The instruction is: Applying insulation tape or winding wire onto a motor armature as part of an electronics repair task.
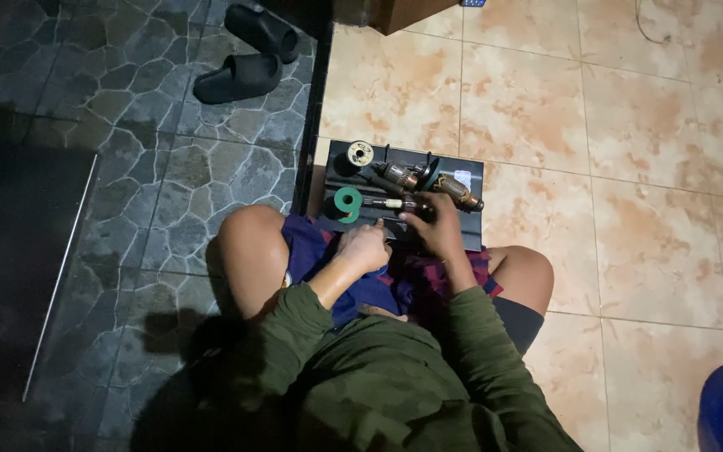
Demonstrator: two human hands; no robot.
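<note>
- Motor armature with green fan: lying on black tray, ahead of crossed legs.
- Right hand: grip closed around armature's right end.
- Left hand: curled, forefinger touching shaft.
- Second armature: just behind.
- Black sandals: well apart, on dark floor.

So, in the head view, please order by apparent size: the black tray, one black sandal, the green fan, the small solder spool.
1. black tray
2. black sandal, though it lies farther away
3. green fan
4. solder spool
</note>
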